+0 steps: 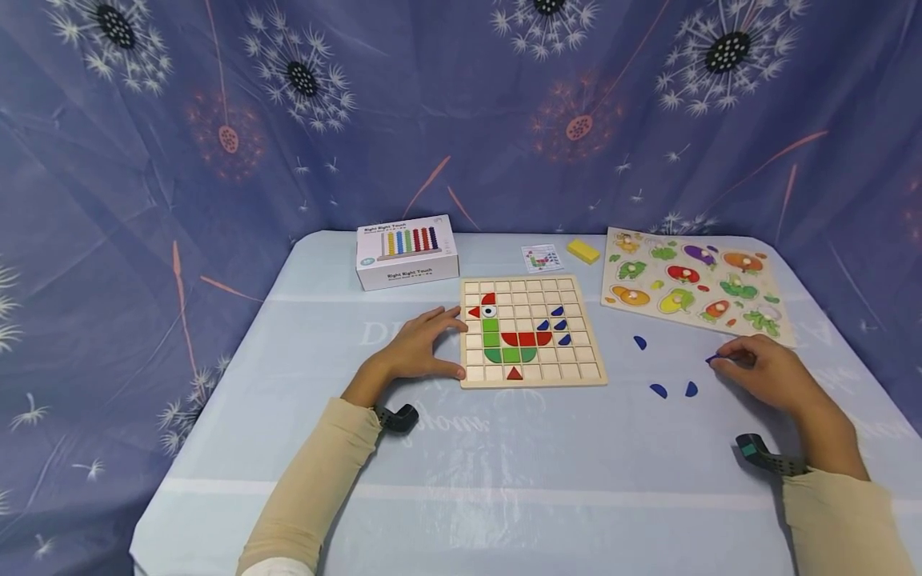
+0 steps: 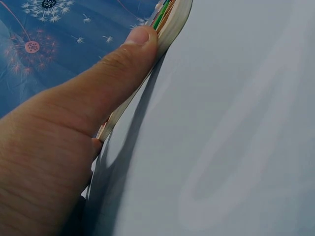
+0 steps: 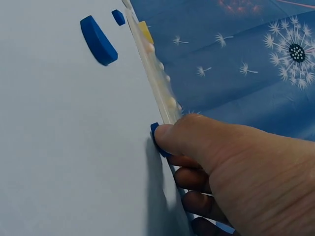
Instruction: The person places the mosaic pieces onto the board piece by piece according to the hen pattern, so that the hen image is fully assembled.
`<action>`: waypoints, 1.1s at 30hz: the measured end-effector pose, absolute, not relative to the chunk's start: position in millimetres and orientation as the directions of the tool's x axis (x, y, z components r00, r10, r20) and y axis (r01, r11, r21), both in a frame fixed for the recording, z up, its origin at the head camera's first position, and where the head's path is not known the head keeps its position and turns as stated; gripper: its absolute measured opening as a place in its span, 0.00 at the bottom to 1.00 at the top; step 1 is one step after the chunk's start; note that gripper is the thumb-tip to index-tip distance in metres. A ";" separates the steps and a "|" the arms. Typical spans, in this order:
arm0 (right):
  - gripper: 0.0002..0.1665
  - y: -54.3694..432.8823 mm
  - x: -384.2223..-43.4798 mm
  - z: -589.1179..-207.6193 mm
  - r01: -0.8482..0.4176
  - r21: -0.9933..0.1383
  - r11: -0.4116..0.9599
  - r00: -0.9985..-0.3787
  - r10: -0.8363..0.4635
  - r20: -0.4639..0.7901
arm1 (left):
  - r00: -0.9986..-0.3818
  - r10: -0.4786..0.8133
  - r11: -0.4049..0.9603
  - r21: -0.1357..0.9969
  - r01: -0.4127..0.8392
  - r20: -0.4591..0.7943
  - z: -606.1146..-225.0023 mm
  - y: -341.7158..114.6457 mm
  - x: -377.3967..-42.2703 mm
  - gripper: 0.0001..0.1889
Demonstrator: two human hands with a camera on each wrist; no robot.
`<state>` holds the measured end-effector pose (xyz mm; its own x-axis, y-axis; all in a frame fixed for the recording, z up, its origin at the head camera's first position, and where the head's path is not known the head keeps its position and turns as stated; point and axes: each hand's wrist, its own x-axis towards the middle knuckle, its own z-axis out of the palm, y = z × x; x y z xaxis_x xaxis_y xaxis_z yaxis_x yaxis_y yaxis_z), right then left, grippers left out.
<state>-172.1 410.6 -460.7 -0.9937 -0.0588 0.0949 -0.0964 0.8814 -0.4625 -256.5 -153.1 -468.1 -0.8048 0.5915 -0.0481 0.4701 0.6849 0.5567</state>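
My left hand (image 1: 418,346) rests at the left edge of a wooden grid board (image 1: 576,371), fingers spread apart and the thumb at the near left corner. In the left wrist view the thumb (image 2: 120,59) lies against the board's edge. On the board, red, green and blue pieces form a bird with a round eye piece (image 1: 488,311). Off to the right, my right hand (image 1: 767,372) pinches a blue half-round piece (image 3: 154,130) between thumb and fingers, low over the table. Three loose blue half-round pieces (image 1: 659,390) lie between that hand and the board.
A picture card (image 1: 542,258) and a yellow block (image 1: 583,251) lie behind the board. The vegetable puzzle board (image 1: 655,300) lies at the back right. A white box (image 1: 408,276) stands at the back left, near the patterned curtain (image 1: 461,120).
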 end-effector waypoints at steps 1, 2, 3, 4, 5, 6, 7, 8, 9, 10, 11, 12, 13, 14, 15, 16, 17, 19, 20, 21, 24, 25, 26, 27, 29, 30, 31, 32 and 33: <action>0.13 410.4 -172.3 -461.2 -0.103 -0.462 0.881 -0.993 -0.062 0.103 | -0.805 0.592 0.684 0.558 0.470 -0.046 -468.0 -152.9 -256.4 0.44; 0.12 410.2 -172.5 -461.8 -0.107 -0.461 0.881 -0.992 -0.064 0.110 | -0.805 0.591 0.683 0.560 0.469 -0.047 -468.0 -152.8 -256.2 0.44; 0.11 409.9 -172.8 -462.2 -0.110 -0.461 0.881 -0.991 -0.065 0.114 | -0.806 0.590 0.683 0.562 0.467 -0.046 -467.9 -152.8 -255.9 0.44; 0.11 409.5 -172.7 -463.0 -0.111 -0.462 0.880 -0.991 -0.064 0.117 | -0.807 0.589 0.683 0.562 0.467 -0.046 -468.0 -152.8 -255.8 0.44; 0.11 409.0 -172.7 -463.6 -0.112 -0.464 0.879 -0.991 -0.063 0.120 | -0.807 0.589 0.683 0.562 0.466 -0.046 -467.9 -152.9 -255.6 0.44; 0.11 408.5 -172.7 -463.9 -0.110 -0.464 0.879 -0.991 -0.060 0.121 | -0.807 0.588 0.683 0.562 0.467 -0.045 -468.0 -153.1 -255.4 0.44; 0.12 408.1 -172.6 -464.1 -0.107 -0.465 0.879 -0.991 -0.057 0.120 | -0.807 0.588 0.682 0.563 0.467 -0.044 -467.9 -153.2 -255.2 0.44; 0.11 407.8 -172.6 -464.3 -0.105 -0.466 0.879 -0.991 -0.054 0.122 | -0.807 0.589 0.682 0.564 0.467 -0.044 -467.9 -153.3 -255.0 0.44; 0.12 407.5 -172.5 -464.4 -0.102 -0.468 0.878 -0.991 -0.050 0.122 | -0.807 0.589 0.681 0.564 0.467 -0.043 -467.8 -153.3 -254.9 0.44; 0.12 407.2 -172.4 -464.5 -0.100 -0.469 0.878 -0.991 -0.048 0.122 | -0.807 0.589 0.681 0.564 0.467 -0.043 -467.6 -153.2 -254.8 0.44; 0.11 406.5 -172.2 -464.6 -0.100 -0.465 0.880 -0.991 -0.046 0.126 | -0.806 0.590 0.679 0.565 0.468 -0.042 -467.3 -153.2 -254.6 0.44; 0.11 406.3 -172.3 -464.8 -0.102 -0.462 0.881 -0.990 -0.046 0.131 | -0.805 0.591 0.678 0.566 0.468 -0.042 -467.1 -153.0 -254.5 0.44; 0.11 406.3 -172.5 -465.1 -0.104 -0.459 0.882 -0.990 -0.045 0.137 | -0.805 0.592 0.678 0.566 0.469 -0.043 -467.0 -153.0 -254.5 0.44; 0.11 406.2 -172.9 -465.4 -0.109 -0.456 0.883 -0.988 -0.048 0.144 | -0.804 0.593 0.678 0.566 0.469 -0.043 -466.7 -152.8 -254.6 0.45; 0.11 406.0 -173.2 -465.6 -0.113 -0.453 0.884 -0.987 -0.050 0.151 | -0.803 0.594 0.677 0.565 0.471 -0.042 -466.7 -152.7 -254.7 0.44; 0.11 405.9 -173.5 -465.8 -0.119 -0.449 0.886 -0.986 -0.052 0.158 | -0.803 0.595 0.676 0.565 0.473 -0.040 -466.6 -152.6 -254.7 0.45; 0.11 406.0 -174.0 -466.1 -0.122 -0.445 0.887 -0.985 -0.053 0.163 | -0.802 0.596 0.676 0.565 0.474 -0.039 -466.7 -152.7 -255.0 0.44; 0.11 406.0 -174.7 -466.6 -0.123 -0.440 0.890 -0.984 -0.053 0.169 | -0.802 0.596 0.676 0.562 0.477 -0.036 -467.5 -152.9 -255.5 0.44; 0.11 405.9 -175.1 -466.8 -0.124 -0.437 0.891 -0.984 -0.053 0.171 | -0.802 0.596 0.676 0.561 0.477 -0.035 -468.1 -153.1 -255.7 0.44; 0.11 406.0 -175.4 -467.1 -0.123 -0.434 0.893 -0.984 -0.052 0.173 | -0.803 0.595 0.676 0.560 0.478 -0.034 -468.6 -153.2 -256.0 0.44; 0.13 406.0 -175.7 -467.0 -0.117 -0.428 0.896 -0.985 -0.049 0.166 | -0.804 0.594 0.678 0.560 0.476 -0.035 -469.6 -153.3 -256.5 0.45; 0.13 406.2 -175.7 -466.8 -0.119 -0.428 0.896 -0.985 -0.053 0.164 | -0.804 0.593 0.678 0.560 0.476 -0.036 -469.8 -153.3 -256.6 0.45; 0.13 406.5 -175.6 -466.7 -0.126 -0.426 0.896 -0.985 -0.060 0.163 | -0.804 0.593 0.679 0.561 0.474 -0.037 -469.7 -153.3 -256.6 0.45; 0.13 406.7 -175.3 -466.3 -0.136 -0.428 0.894 -0.984 -0.072 0.162 | -0.805 0.593 0.678 0.562 0.474 -0.037 -469.6 -153.4 -256.6 0.45; 0.12 407.2 -174.9 -465.6 -0.157 -0.429 0.890 -0.982 -0.096 0.160 | -0.805 0.592 0.678 0.563 0.473 -0.036 -469.4 -153.5 -256.7 0.45; 0.11 407.5 -174.7 -465.2 -0.171 -0.428 0.887 -0.980 -0.110 0.163 | -0.805 0.593 0.677 0.563 0.474 -0.035 -469.5 -153.5 -256.7 0.45; 0.11 408.0 -174.5 -465.1 -0.181 -0.430 0.885 -0.979 -0.120 0.164 | -0.804 0.594 0.676 0.562 0.476 -0.033 -469.6 -153.4 -256.9 0.44; 0.11 408.2 -174.3 -465.0 -0.190 -0.431 0.882 -0.978 -0.129 0.166 | -0.803 0.595 0.675 0.562 0.478 -0.031 -469.8 -153.2 -257.0 0.44; 0.10 408.3 -174.2 -464.9 -0.195 -0.433 0.880 -0.977 -0.135 0.166 | -0.803 0.595 0.675 0.561 0.480 -0.030 -470.0 -153.1 -257.3 0.44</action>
<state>-174.2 408.3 -464.9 -0.9769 -0.1346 0.1660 -0.1948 0.8801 -0.4330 -257.3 -153.1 -470.0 -0.8029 0.5954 -0.0296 0.4798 0.6748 0.5607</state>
